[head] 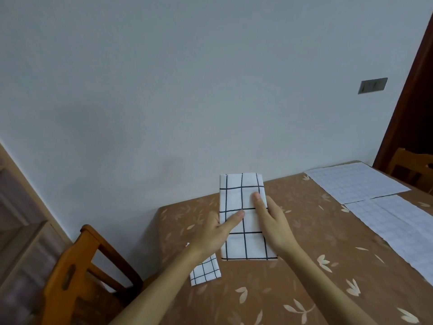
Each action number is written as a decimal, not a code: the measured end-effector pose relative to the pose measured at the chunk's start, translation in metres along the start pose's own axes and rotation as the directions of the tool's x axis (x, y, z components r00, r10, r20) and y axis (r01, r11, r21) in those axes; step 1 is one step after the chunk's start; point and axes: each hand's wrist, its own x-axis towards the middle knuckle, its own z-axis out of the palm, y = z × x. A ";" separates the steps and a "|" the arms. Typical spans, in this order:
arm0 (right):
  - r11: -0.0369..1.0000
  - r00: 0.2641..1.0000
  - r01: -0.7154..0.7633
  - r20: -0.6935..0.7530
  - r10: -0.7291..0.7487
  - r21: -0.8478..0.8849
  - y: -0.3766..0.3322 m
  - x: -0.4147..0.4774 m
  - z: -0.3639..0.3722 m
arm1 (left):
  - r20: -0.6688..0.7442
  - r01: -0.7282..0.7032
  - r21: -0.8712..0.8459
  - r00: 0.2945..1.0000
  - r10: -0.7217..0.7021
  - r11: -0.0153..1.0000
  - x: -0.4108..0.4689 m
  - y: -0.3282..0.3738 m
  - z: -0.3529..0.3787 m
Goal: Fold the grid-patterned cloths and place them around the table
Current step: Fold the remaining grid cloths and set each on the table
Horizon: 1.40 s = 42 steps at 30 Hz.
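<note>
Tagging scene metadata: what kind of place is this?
Likely a home dining room: a table covered in leaf print against a plain wall, a wooden chair at its left, another chair far right, a wall switch plate. The left hand and right hand hold a folded grid cloth.

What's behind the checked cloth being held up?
Only the thumbs of the left hand and right hand show on the front of the cloth. Their other fingers are mostly hidden behind it, as is some table and wall.
</note>
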 end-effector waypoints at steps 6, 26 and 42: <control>0.998 0.994 0.048 -0.094 -0.051 -0.041 0.008 0.003 -0.001 | 0.032 0.053 -0.022 0.998 -0.052 0.998 -0.004 -0.004 -0.001; 0.985 0.977 -0.163 -0.148 0.154 -0.050 0.066 -0.041 -0.063 | -0.072 0.060 -0.044 0.995 -0.063 0.997 -0.008 -0.069 0.018; 0.808 0.929 -0.370 -0.191 0.317 -0.458 0.153 -0.079 -0.147 | 0.376 0.533 -0.130 0.807 -0.456 0.836 -0.054 -0.141 0.141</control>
